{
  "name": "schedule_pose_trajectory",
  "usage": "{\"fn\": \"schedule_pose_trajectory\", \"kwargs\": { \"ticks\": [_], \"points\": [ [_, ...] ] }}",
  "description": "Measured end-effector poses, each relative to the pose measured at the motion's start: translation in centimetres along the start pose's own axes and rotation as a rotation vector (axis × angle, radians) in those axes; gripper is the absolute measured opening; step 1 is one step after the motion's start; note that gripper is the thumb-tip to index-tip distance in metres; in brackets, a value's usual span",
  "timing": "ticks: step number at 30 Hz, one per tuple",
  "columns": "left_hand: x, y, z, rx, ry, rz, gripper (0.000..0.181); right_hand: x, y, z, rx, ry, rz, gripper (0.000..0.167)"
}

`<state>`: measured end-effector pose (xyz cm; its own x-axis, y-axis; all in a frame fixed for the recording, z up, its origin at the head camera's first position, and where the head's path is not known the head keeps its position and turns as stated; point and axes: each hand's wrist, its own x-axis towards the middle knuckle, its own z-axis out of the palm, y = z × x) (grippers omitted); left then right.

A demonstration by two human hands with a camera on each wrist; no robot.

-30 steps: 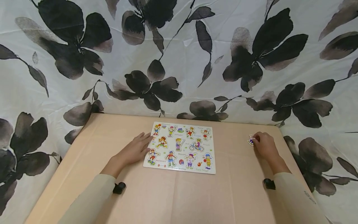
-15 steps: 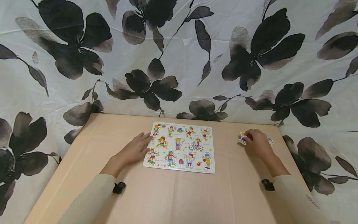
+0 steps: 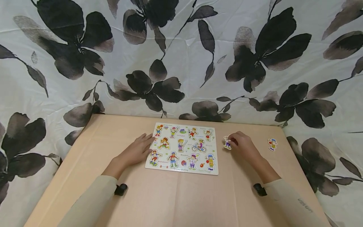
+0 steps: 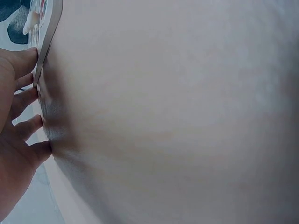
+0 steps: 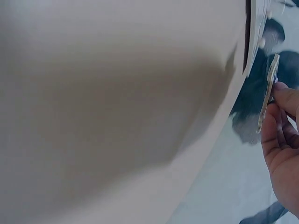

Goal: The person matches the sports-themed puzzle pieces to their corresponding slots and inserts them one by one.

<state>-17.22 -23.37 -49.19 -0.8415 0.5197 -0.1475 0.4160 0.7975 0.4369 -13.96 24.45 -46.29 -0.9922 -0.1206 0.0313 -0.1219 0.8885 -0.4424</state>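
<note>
A white puzzle board [image 3: 212, 148] printed with cartoon children playing sports lies flat on the table, several figures across it. My left hand [image 3: 136, 149] rests at its left edge, fingers extended; in the left wrist view the fingertips touch the board's side [image 4: 49, 35]. Just right of the board, my right hand [image 3: 243, 143] pinches a small puzzle piece [image 3: 227, 143], a child figure with purple clothing. From the right wrist, that thin piece [image 5: 267, 98] shows edge-on between thumb and fingers, held above the table.
Another figure piece [image 3: 272, 144] with a blue cap and yellow clothing lies near the table's right edge. The light tan table [image 3: 198, 201] ends at a white cloth [image 3: 198, 88] with dark flowers. A black wrist camera [image 3: 260, 189] sits on the right wrist.
My right hand has moved left with the pinched piece, from the table's right side to beside the board. The other piece has come into view behind it. My left hand stays put.
</note>
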Motion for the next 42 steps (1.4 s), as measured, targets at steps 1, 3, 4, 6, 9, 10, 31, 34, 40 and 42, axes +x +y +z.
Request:
{"fn": "schedule_pose_trajectory", "kwargs": {
  "ticks": [1, 3, 4, 6, 9, 10, 31, 34, 40, 42],
  "points": [
    [0.0, 0.0, 0.0, 0.003, 0.003, 0.005, 0.060, 0.0, -0.4, 0.2, 0.003, 0.001, -0.010, 0.011],
    [0.0, -0.1, 0.1, 0.007, 0.007, 0.011, 0.060, 0.0, -1.2, 0.5, 0.009, -0.004, -0.034, 0.010],
    [-0.1, -0.1, 0.1, 0.009, 0.008, 0.010, 0.060, 0.0, -1.5, 0.8, 0.006, -0.005, -0.050, 0.010],
    [-0.1, -0.1, 0.1, 0.008, 0.007, 0.008, 0.060, 0.1, -2.1, 1.2, 0.007, -0.006, -0.089, 0.010],
    [0.0, -0.1, 0.0, 0.006, 0.004, 0.005, 0.061, 0.1, -3.0, 1.9, 0.004, -0.034, -0.145, 0.011],
    [0.0, 0.0, 0.0, 0.005, 0.004, 0.005, 0.061, 0.2, -3.3, 2.1, 0.006, -0.048, -0.165, 0.012],
    [-0.1, -0.2, 0.0, 0.011, 0.028, 0.024, 0.059, 0.3, -9.3, 5.9, 0.014, -0.240, -0.551, 0.011],
    [-0.1, -0.2, 0.1, 0.008, 0.030, 0.025, 0.059, 0.1, -9.6, 6.2, 0.011, -0.265, -0.557, 0.013],
    [-0.1, -0.2, 0.1, 0.012, 0.037, 0.033, 0.059, -0.1, -10.0, 6.9, -0.023, -0.306, -0.545, 0.015],
    [-0.1, -0.2, 0.1, 0.012, 0.039, 0.037, 0.059, -0.1, -10.1, 7.1, -0.039, -0.316, -0.547, 0.015]
  ]
}}
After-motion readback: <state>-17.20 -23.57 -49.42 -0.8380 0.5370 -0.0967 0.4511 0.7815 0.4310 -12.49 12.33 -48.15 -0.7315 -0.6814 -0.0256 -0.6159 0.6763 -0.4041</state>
